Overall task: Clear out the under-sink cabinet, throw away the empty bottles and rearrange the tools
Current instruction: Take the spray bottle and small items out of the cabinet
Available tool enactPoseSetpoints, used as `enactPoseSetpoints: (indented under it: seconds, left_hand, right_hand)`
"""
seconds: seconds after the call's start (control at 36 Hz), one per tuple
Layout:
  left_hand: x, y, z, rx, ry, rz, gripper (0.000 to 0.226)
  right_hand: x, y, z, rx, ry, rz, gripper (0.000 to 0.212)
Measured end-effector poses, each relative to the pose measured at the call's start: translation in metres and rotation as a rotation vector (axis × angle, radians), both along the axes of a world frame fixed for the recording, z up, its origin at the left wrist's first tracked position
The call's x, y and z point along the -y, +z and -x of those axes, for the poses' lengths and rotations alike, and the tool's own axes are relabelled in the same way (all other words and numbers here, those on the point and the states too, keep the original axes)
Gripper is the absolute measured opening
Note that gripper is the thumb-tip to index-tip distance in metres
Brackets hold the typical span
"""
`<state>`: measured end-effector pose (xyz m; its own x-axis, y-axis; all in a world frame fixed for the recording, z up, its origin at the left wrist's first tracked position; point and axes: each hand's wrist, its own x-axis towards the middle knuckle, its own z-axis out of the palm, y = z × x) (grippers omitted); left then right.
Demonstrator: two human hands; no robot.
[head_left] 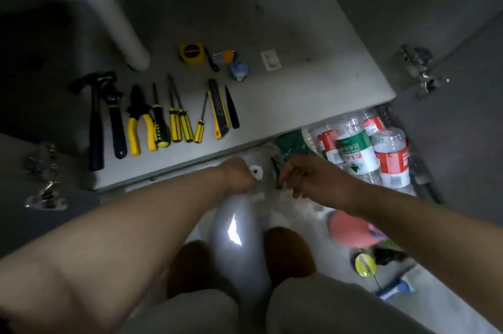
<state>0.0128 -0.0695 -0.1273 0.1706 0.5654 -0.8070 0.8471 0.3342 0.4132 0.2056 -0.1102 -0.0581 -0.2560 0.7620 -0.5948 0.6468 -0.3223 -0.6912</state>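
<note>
Between knees, left hand and right hand grip pale bag; bottles just right.

We're on the grey cabinet floor now, and its near-left edge carries a neat row of tools. From the left we've got a hammer, a wrench, yellow-handled pliers, a black-and-yellow screwdriver, two yellow screwdrivers side by side, a small tilted screwdriver, a yellow-and-black utility knife and a black pointed tool. Farther in we see a yellow tape measure, an orange hex-key set just right of it, a small blue-and-white item we can't identify, and a white card. At far left the drain pipe comes down. On the room floor, near right, plastic bottles are heaped against the cabinet's front edge.
</note>
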Motion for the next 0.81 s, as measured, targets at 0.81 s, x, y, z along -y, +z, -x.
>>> enactPoseSetpoints:
  seconds: [0.81]
  left_hand:
    - [-0.205, 0.017, 0.054, -0.189, -0.248, -0.769, 0.079]
  right_hand:
    - [-0.188, -0.035, 0.085, 0.538, 0.212, -0.698, 0.046]
